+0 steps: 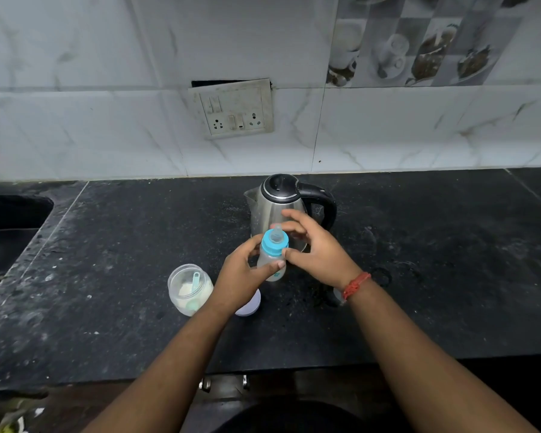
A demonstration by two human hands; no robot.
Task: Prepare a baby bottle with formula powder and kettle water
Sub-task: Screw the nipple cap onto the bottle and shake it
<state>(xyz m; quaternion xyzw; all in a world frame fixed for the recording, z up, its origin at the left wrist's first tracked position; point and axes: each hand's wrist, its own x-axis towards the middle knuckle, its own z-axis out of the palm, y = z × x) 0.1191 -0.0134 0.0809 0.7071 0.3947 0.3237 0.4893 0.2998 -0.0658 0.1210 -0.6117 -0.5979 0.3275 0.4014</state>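
Bottle [272, 260] upright over counter [419, 276], between both hands, just in front of kettle [278, 207]. Left hand [241, 276] curled round bottle body, thumb across front. Right hand [319, 248] at blue collar [274, 245], thumb and fingers pinching it, teat poking up. Open powder jar [189, 289], scoop inside, just left of left wrist.

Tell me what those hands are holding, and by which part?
The baby bottle. The left hand holds its clear body, thumb across the front. The right hand has its fingers around the blue collar at the teat.
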